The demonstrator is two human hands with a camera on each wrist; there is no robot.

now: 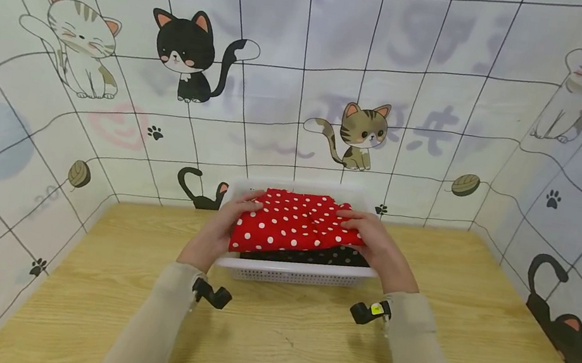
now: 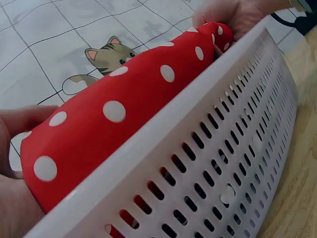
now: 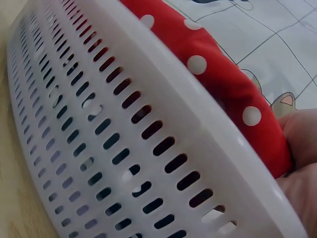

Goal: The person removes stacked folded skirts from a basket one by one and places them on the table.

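Observation:
A folded red cloth with white dots [image 1: 292, 223] lies in the top of a white plastic basket [image 1: 299, 273]. My left hand [image 1: 214, 232] grips its left end, fingers over the top. At the right end my right hand [image 1: 379, 248] holds the cloth the same way, with its fingers on the upper face. Beneath it a black dotted cloth [image 1: 321, 256] shows along the basket's front. Close up in the left wrist view, the red cloth [image 2: 119, 109] rises above the slotted basket wall [image 2: 223, 144]. The right wrist view shows the cloth's other end [image 3: 252, 116] between thumb and fingers.
The basket stands on a wood-grain table [image 1: 266, 331], near its back edge. Behind and at both sides rises a wall covering [image 1: 280, 109] with a grid and cartoon cats. Each wrist wears a small black camera [image 1: 214, 294].

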